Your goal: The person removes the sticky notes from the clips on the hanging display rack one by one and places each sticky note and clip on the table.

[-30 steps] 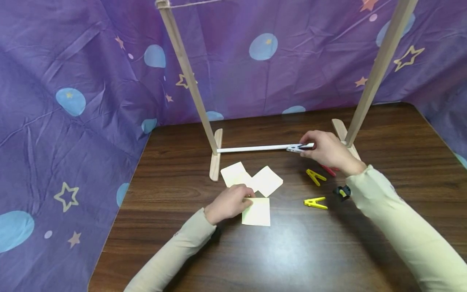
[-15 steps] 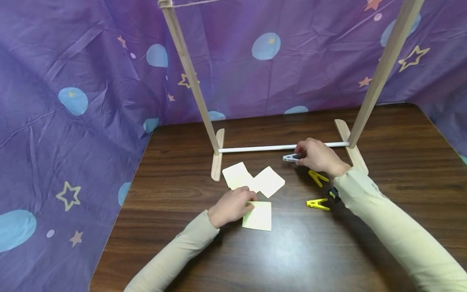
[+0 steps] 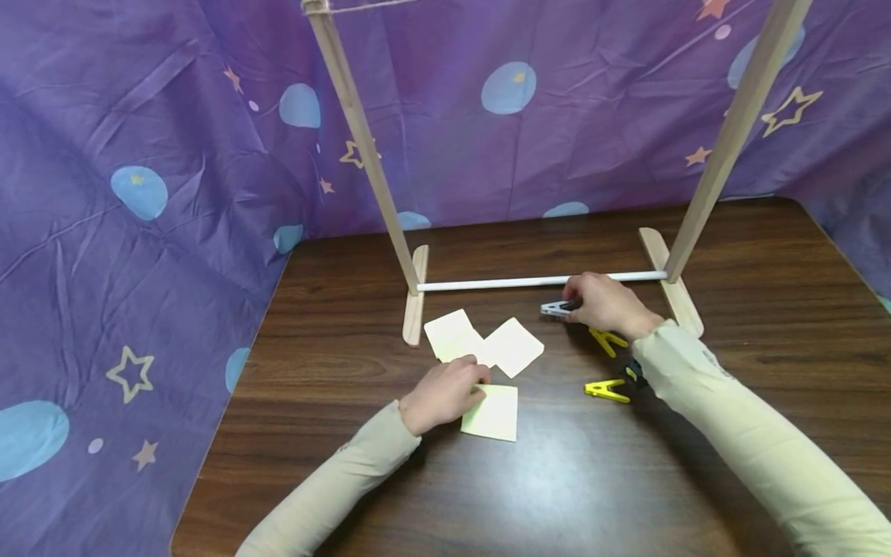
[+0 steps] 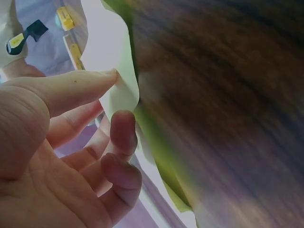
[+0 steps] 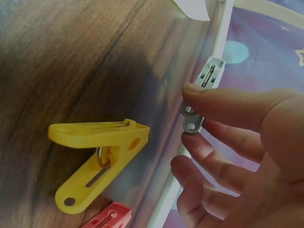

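Note:
My left hand (image 3: 445,394) pinches the upper left corner of a pale yellow square paper note (image 3: 493,415). In the left wrist view the thumb lies on the curved paper (image 4: 107,38), with fingers behind it. My right hand (image 3: 609,304) pinches the handle end of a grey clothespin (image 3: 554,309) whose nose points left, toward the notes. The right wrist view shows thumb and fingertips on the clothespin's handles (image 5: 191,124). Two more pale notes, a left one (image 3: 451,333) and a right one (image 3: 513,346), lie overlapping just beyond the left hand.
Yellow clothespins, one nearer (image 3: 605,390) and one farther (image 3: 607,340), lie by the right forearm; a red one (image 5: 109,217) shows in the right wrist view. Behind stands a wooden frame with a left post (image 3: 362,147), a right post (image 3: 738,139) and a low white rod (image 3: 487,284).
My right hand has drawn the grey clothespin back from the white rod toward me, and the clothespin has shifted slightly left. The left hand keeps its pinch on the note, which has shifted slightly nearer.

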A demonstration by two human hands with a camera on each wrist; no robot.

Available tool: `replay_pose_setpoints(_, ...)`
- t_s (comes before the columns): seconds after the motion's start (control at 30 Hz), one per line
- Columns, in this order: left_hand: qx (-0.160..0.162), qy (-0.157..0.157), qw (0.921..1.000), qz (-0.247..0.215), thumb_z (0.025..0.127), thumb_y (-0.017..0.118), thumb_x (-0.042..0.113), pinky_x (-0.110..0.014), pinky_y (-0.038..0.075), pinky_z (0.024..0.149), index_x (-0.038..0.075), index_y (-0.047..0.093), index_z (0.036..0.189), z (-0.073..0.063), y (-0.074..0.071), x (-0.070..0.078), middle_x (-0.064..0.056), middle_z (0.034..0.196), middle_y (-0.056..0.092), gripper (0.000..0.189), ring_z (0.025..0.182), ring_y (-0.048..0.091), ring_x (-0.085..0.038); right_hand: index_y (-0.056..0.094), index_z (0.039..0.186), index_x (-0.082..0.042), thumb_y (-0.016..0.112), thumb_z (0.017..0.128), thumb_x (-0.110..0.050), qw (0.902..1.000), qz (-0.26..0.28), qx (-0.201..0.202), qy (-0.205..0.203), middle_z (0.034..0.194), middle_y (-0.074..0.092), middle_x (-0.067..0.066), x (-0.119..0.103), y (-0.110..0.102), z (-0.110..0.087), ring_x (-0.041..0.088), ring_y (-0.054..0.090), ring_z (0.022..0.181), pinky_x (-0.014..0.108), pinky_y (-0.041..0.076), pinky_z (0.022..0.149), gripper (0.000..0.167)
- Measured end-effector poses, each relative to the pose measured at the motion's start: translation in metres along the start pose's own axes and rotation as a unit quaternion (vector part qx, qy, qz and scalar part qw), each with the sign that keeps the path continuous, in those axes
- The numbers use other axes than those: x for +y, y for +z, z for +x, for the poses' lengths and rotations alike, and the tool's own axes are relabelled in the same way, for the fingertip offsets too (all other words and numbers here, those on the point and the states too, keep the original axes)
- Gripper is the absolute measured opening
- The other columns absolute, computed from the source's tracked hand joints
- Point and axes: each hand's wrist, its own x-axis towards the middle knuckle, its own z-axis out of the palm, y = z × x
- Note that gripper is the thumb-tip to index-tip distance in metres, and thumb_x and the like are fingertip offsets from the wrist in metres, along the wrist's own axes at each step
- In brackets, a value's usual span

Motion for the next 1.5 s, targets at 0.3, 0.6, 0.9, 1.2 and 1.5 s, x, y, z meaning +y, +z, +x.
replay_pose_setpoints(0.3, 0.008, -0.001, 1.0000, 0.004, 0.088, 0.066, 0.015, -0.020, 0.040, 0.052, 0.015, 0.070, 0.099, 0.000, 0.002, -0.001, 0.000, 0.092, 0.062, 0.012, 0.069, 0.052, -0.008, 0.066, 0.091, -0.007, 0.076, 0.073, -0.015, 0.9997, -0.006, -0.019, 0.012, 0.084, 0.067, 0.007, -0.001, 0.004, 0.000, 0.024, 0.059, 0.078, 0.047, 0.048, 0.074, 0.022)
replay_pose_setpoints(0.6, 0.005, -0.009, 1.0000, 0.002, 0.087, 0.066, 0.014, -0.019, 0.039, 0.051, 0.014, 0.070, 0.103, 0.000, 0.002, 0.001, -0.001, 0.093, 0.061, 0.016, 0.067, 0.050, -0.007, 0.065, 0.088, -0.007, 0.078, 0.071, -0.016, 0.9992, -0.016, -0.033, 0.018, 0.082, 0.064, 0.008, 0.001, 0.009, 0.001, 0.024, 0.058, 0.075, 0.044, 0.047, 0.068, 0.023)
replay_pose_setpoints(0.9, 0.006, -0.011, 0.9999, -0.003, 0.087, 0.065, 0.013, -0.019, 0.038, 0.048, 0.014, 0.070, 0.103, -0.001, 0.001, 0.001, -0.001, 0.092, 0.059, 0.017, 0.064, 0.047, -0.007, 0.065, 0.089, -0.007, 0.079, 0.072, -0.016, 0.9987, -0.021, -0.040, 0.025, 0.084, 0.064, 0.008, -0.001, 0.012, 0.002, 0.024, 0.058, 0.076, 0.045, 0.047, 0.068, 0.024)
replay_pose_setpoints(1.2, 0.002, -0.014, 0.9999, -0.002, 0.088, 0.066, 0.017, -0.019, 0.037, 0.047, 0.014, 0.069, 0.103, -0.003, 0.002, 0.002, 0.000, 0.092, 0.058, 0.015, 0.063, 0.046, -0.007, 0.066, 0.092, -0.005, 0.081, 0.072, -0.024, 0.9993, -0.013, -0.032, 0.014, 0.082, 0.065, 0.006, 0.000, 0.007, -0.001, 0.023, 0.057, 0.076, 0.044, 0.047, 0.072, 0.031)
replay_pose_setpoints(1.5, 0.023, -0.004, 0.9997, 0.009, 0.089, 0.063, 0.018, -0.019, 0.038, 0.049, 0.013, 0.070, 0.101, -0.008, -0.001, 0.002, 0.000, 0.092, 0.060, 0.014, 0.061, 0.046, -0.006, 0.066, 0.102, -0.001, 0.077, 0.078, -0.028, 0.9998, -0.018, 0.004, -0.002, 0.094, 0.068, 0.015, -0.004, -0.017, -0.015, 0.030, 0.063, 0.087, 0.048, 0.049, 0.078, 0.038)
